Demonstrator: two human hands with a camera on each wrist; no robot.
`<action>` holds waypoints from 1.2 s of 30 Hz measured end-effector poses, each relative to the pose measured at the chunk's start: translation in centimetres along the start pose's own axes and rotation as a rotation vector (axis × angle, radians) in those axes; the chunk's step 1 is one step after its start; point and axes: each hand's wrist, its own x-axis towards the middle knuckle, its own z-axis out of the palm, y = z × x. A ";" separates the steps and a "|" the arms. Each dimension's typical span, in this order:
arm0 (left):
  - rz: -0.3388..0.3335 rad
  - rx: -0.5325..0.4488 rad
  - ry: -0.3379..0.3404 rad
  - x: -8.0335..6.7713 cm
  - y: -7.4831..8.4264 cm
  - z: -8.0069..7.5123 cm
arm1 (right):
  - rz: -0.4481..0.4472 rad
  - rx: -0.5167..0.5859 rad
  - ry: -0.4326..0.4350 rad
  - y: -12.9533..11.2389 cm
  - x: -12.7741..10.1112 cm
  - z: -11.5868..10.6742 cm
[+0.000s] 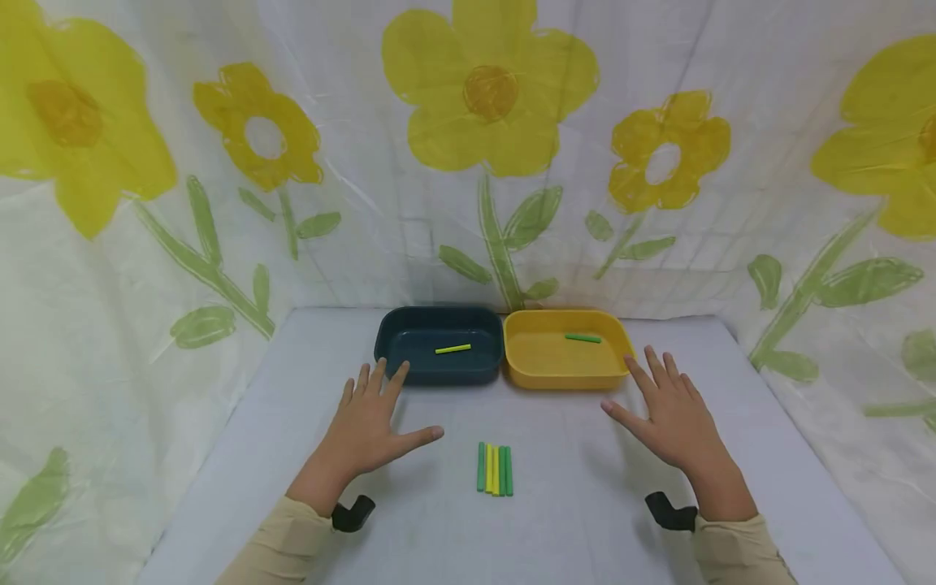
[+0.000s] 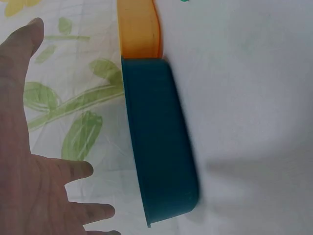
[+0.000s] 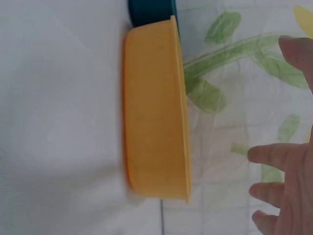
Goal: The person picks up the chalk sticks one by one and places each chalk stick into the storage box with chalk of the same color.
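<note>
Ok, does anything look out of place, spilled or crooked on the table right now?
Nothing stands out. The dark teal tray and yellow tray sit side by side, one stick lying in each. The loose sticks lie in a neat row. The left hand and right hand are spread, holding nothing.

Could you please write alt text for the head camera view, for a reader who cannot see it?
Two open hands, the left hand and right hand, hover flat above a white table on either side of five green and yellow sticks lying side by side. Behind them, a dark teal tray holds one yellow stick and a yellow tray holds one green stick.
</note>
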 end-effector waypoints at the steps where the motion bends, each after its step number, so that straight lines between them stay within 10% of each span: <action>1: 0.001 0.001 0.001 0.0 0.0 0.0 | 0.000 0.002 0.007 0.0 0.1 0.0; 36: 0.093 -0.174 -0.116 -0.9 1.7 2.3 | 0.035 0.066 0.099 1.6 1.7 1.7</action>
